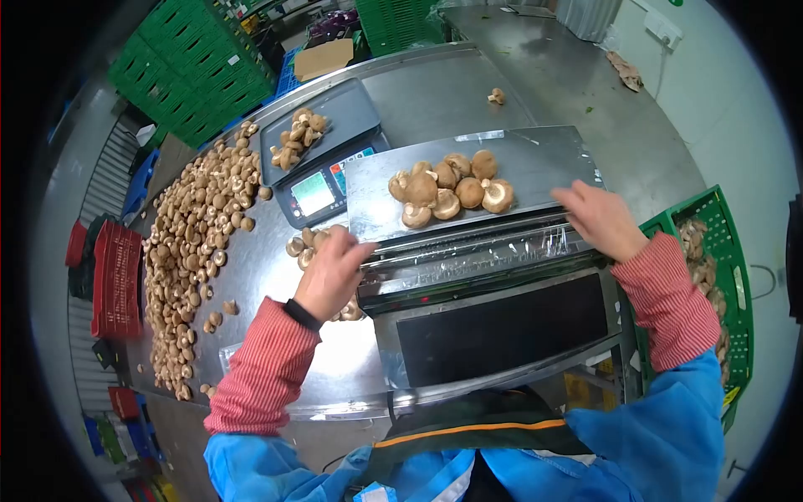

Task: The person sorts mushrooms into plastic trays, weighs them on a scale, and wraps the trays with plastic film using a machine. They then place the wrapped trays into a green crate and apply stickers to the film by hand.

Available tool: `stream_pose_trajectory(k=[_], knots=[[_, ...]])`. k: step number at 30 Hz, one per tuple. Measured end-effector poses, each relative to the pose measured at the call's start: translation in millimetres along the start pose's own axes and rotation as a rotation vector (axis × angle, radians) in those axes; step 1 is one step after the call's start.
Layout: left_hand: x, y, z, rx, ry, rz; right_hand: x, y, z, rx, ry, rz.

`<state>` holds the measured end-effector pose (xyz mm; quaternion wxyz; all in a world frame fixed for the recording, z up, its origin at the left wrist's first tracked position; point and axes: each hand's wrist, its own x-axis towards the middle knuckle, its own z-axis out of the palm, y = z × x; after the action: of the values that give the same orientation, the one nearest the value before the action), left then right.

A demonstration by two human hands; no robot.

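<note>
My left hand [330, 278] is at the left end of a film wrapping machine [493, 289], its thumb stretched toward the film [468, 266] on the rollers. My right hand [604, 222] hovers at the machine's right end, slightly blurred, fingers pointing left and apart. Neither hand visibly holds anything, though thin clear film at the fingertips would be hard to see. Between and beyond the hands, a cluster of brown mushrooms [447, 186] sits on the machine's metal plate [544, 159]. Loose mushrooms [305, 247] lie behind my left hand, partly hidden by it.
A big mushroom heap [196, 243] covers the table's left side. A scale [314, 194] carries mushrooms [297, 138] on its grey tray [355, 109]. At right stands a green crate [732, 276] of mushrooms. A red crate [117, 276] and stacked green crates [188, 67] stand beyond the table.
</note>
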<state>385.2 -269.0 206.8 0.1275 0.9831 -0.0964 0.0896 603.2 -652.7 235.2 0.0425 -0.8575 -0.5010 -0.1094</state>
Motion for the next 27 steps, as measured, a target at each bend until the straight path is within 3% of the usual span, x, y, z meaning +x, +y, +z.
stream_pose_trajectory(k=[1,4,7,8,11,15,17,19,21,23,25,27], knots=[[-4,4,-3,0.083,-0.077,0.040,-9,1,-5,-0.167,-0.059,-0.089],[11,16,-4,0.273,-0.111,0.181,-13,1,-2,-0.197,-0.068,-0.300],[24,14,22,0.290,-0.113,0.300,-2,-1,28,-0.058,-0.058,-0.487],[23,12,29,0.226,-0.015,0.331,-2,-7,39,0.021,-0.010,-0.495],[3,25,32,-0.110,0.353,0.085,-12,-19,21,0.179,0.111,-0.284],[-4,53,-25,-0.887,0.536,-0.638,-5,-26,-23,0.713,0.394,0.136],[35,49,-61,-0.984,0.669,-0.485,30,-22,-41,1.399,0.393,0.298],[94,33,-67,-1.099,0.887,-0.450,85,-9,-42,1.432,0.502,0.312],[140,-10,-44,-1.046,0.894,-0.437,137,15,-7,1.386,0.532,0.333],[158,-62,15,-0.548,0.706,-0.467,167,29,50,1.115,0.417,0.522],[152,-70,61,-0.339,0.434,-0.503,168,27,93,0.761,0.288,0.523],[141,-56,69,-0.184,0.323,-0.332,156,13,101,0.545,0.182,0.398]])
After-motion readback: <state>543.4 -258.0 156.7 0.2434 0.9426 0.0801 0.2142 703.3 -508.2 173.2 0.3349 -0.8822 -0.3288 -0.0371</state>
